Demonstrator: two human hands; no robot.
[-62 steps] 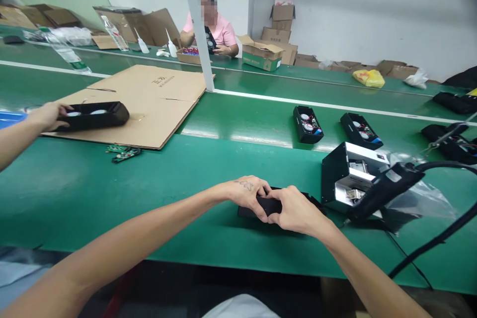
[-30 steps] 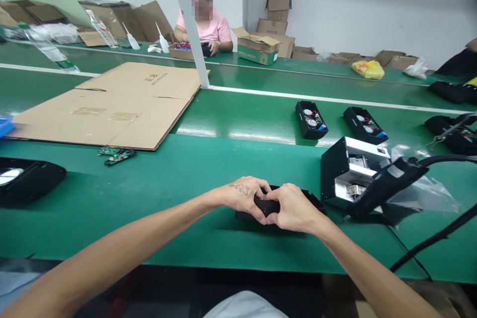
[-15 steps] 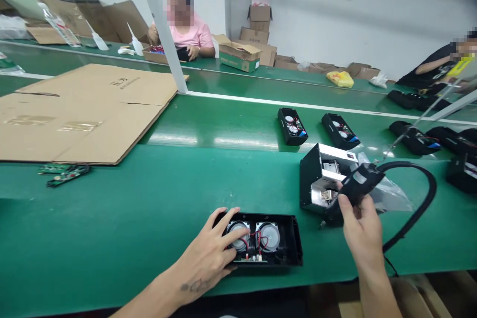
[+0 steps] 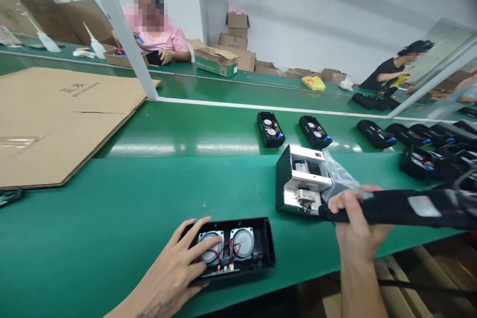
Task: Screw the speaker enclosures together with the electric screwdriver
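My left hand (image 4: 179,266) grips the left end of a black speaker case (image 4: 264,246), fingers reaching over its rim. Inside the case sit two round speakers, red wires and a small circuit board along the near side. My right hand (image 4: 359,228) is closed around a black electric screwdriver (image 4: 398,208), held nearly level with its tip pointing left. That tip is at the front of a black and silver screw feeder (image 4: 285,184); whether it touches a screw I cannot make out.
Two open speaker cases (image 4: 271,130) lie beyond the feeder, and several more (image 4: 417,161) are grouped at the right. A flattened cardboard sheet (image 4: 67,124) covers the left. A clear plastic bag (image 4: 339,169) lies behind the feeder. Two people work across the bench.
My right hand has swung the screwdriver from slanting to nearly level, its tip now at the feeder's front. My left hand stays on the speaker case. The view has turned right.
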